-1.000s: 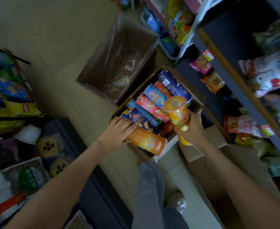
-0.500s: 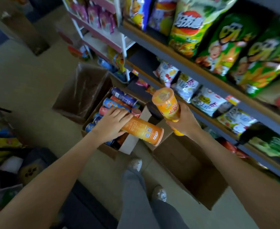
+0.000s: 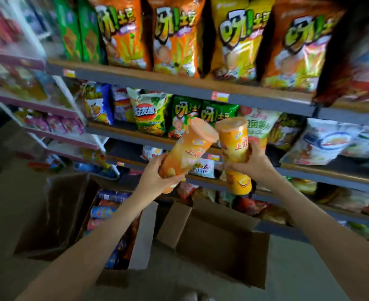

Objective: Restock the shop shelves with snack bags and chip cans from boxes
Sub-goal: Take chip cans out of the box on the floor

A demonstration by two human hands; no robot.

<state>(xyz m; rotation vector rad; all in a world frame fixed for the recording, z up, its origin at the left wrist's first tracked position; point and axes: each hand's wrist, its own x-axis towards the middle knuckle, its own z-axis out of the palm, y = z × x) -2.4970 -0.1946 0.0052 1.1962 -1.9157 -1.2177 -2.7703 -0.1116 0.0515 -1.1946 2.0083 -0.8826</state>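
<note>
Left hand: the left hand (image 3: 155, 181) is wrapped around the lower part of an orange chip can (image 3: 186, 148), which leans to the right with its pale lid (image 3: 203, 131) uppermost.
Right hand: the right hand (image 3: 249, 162) grips a yellow-orange chip can (image 3: 234, 148) around its middle; this one stands nearly upright.
Cans together: the two lids sit just beside each other at the top (whether they touch is not clear), both raised in front of the shelves.
Shelves: a dark shelf unit (image 3: 179, 86) fills the upper view. Big orange and yellow snack bags (image 3: 174, 38) line the top level; green and white bags (image 3: 151, 114) stand on the level behind the cans.
Boxes: three open cardboard boxes sit on the floor below the arms. The middle box (image 3: 143, 235) holds more chip cans (image 3: 111, 195) lying on their sides, the right box (image 3: 222, 242) looks dark inside, and the left box (image 3: 55, 213) shows only its brown walls.
Focus: the picture is blurred toward the edges.
</note>
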